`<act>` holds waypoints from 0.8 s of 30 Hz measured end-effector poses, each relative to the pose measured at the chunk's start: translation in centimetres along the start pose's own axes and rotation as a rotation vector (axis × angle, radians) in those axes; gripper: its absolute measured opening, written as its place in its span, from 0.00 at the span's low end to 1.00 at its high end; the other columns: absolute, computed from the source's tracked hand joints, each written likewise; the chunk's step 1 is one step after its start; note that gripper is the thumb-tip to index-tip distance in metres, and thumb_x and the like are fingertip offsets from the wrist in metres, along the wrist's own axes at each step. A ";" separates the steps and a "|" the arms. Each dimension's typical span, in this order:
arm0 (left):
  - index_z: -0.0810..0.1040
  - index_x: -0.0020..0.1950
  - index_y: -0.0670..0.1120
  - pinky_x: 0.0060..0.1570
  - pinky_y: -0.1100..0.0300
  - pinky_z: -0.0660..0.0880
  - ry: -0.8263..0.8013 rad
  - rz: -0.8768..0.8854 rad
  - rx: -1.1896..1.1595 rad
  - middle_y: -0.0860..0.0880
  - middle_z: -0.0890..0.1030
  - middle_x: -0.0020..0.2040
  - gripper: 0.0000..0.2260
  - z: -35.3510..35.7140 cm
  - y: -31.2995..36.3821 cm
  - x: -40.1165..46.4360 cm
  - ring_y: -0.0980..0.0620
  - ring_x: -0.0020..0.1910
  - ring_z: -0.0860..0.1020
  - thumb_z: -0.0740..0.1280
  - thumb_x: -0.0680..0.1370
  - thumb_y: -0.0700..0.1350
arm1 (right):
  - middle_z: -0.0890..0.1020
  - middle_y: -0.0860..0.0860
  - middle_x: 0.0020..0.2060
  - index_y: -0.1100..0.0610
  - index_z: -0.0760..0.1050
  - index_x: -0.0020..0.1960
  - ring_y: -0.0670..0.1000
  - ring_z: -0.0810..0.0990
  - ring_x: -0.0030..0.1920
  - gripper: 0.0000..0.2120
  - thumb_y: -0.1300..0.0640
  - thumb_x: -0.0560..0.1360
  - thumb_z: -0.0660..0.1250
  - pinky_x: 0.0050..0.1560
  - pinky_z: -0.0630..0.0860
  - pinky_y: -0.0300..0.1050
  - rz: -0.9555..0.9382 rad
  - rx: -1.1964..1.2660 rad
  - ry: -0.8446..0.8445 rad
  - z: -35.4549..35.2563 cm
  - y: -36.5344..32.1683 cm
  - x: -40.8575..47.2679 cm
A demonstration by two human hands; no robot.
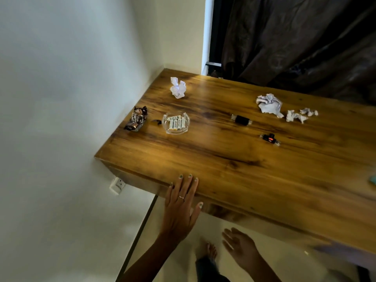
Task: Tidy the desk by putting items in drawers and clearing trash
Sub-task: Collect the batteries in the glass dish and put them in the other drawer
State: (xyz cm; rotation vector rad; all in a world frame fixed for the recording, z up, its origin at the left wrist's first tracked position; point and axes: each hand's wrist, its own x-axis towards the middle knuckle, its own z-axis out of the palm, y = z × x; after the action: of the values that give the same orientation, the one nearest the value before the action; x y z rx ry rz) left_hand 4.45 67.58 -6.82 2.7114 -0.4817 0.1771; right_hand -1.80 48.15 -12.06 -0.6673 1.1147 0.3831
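My left hand (pixel 182 202) lies flat with straight fingers on the near edge of the wooden desk (pixel 234 163), over the drawer front. Below the desk edge my right hand (pixel 240 247) hovers with fingers spread, holding nothing. On the desk lie a glass dish of batteries (pixel 176 123), a brown snack wrapper (pixel 136 121) at the left edge, a crumpled paper ball (pixel 178 87) at the back, more crumpled paper (pixel 269 105) and smaller scraps (pixel 296 116) to the right, plus two black binder clips (pixel 241 119) (pixel 270 137).
A white wall runs along the desk's left side, with a wall socket (pixel 118 185) under the desk corner. A dark curtain (pixel 295 43) hangs behind the desk. A thin metal desk leg (pixel 140 233) slants down beside my left arm. My bare foot (pixel 211 253) stands on the pale floor.
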 end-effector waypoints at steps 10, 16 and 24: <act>0.56 0.76 0.46 0.73 0.49 0.55 -0.039 0.077 0.064 0.47 0.58 0.77 0.29 0.4 0.4 -2.4 0.48 0.76 0.54 0.55 0.78 0.57 | 0.85 0.53 0.30 0.57 0.74 0.47 0.53 0.76 0.47 0.20 0.77 0.67 0.54 0.63 0.67 0.51 -0.170 0.355 -0.159 1.0 0.7 2.6; 0.56 0.77 0.45 0.72 0.47 0.54 -0.055 0.112 0.088 0.46 0.57 0.77 0.30 0.1 0.0 -2.3 0.47 0.76 0.53 0.54 0.78 0.57 | 0.83 0.55 0.40 0.59 0.74 0.50 0.52 0.76 0.48 0.19 0.77 0.69 0.54 0.59 0.70 0.47 -0.198 0.328 -0.143 0.3 1.6 3.7; 0.58 0.76 0.46 0.73 0.46 0.54 -0.082 0.199 0.077 0.47 0.60 0.76 0.28 0.3 -0.3 -5.1 0.47 0.76 0.55 0.50 0.79 0.58 | 0.78 0.56 0.50 0.61 0.72 0.49 0.55 0.74 0.58 0.19 0.77 0.72 0.48 0.61 0.67 0.50 -0.217 0.249 -0.120 -2.6 6.7 1.9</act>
State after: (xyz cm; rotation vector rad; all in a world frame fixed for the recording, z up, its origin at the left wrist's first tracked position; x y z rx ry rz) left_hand -0.18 69.30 -8.12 2.7510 -0.7845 0.1397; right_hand -6.78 51.34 -16.44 -0.5307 0.9454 0.0950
